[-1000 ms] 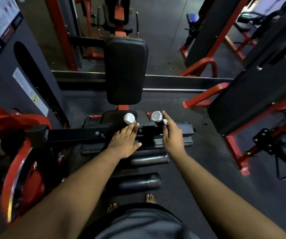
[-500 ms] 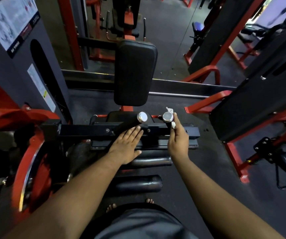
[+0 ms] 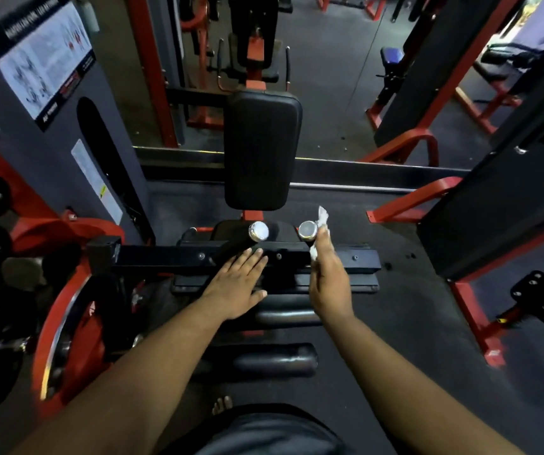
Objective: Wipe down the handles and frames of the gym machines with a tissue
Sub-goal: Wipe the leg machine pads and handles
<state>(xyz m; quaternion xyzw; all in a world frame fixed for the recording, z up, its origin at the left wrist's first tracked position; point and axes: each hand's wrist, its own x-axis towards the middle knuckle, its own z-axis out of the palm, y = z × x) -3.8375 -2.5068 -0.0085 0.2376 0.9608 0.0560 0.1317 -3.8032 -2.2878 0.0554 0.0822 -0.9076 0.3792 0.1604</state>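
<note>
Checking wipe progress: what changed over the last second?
The right hand slid the crumpled white tissue from below the right chrome handle cap up along its right side. The left hand stayed flat on the black frame bar.

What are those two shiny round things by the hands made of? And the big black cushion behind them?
The two round caps look like polished metal, maybe chrome: they are silvery and catch bright glints. The black cushion looks like padding under smooth vinyl or leather: it has rounded edges and a soft sheen. The white piece the right hand holds looks like crumpled tissue.
</note>
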